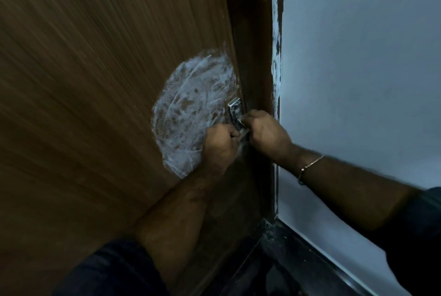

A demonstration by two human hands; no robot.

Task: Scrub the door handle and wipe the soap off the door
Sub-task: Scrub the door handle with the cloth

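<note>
**Wet metal, slick grip**

Soap patch point(191, 109) spreads left of the left hand point(218, 145), whose fingers curl around something hidden. The door handle point(235, 114), rigid and probably slippery, sits above both fists; right hand point(265, 132) grips its lower end.

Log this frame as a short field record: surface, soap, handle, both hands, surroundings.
surface: brown wooden door, grain blurred
soap: white lather patch on the door, left of the handle, not wiped off
handle: shiny metal door handle at the door's edge, lower part hidden by the hands
left hand: fingers curled at the handle's lower end; whether it holds anything cannot be told
right hand: fingers curled at the handle; any tool hidden
wrist: thin bracelet on the right wrist
surroundings: dark door frame, pale wall to the right
</note>
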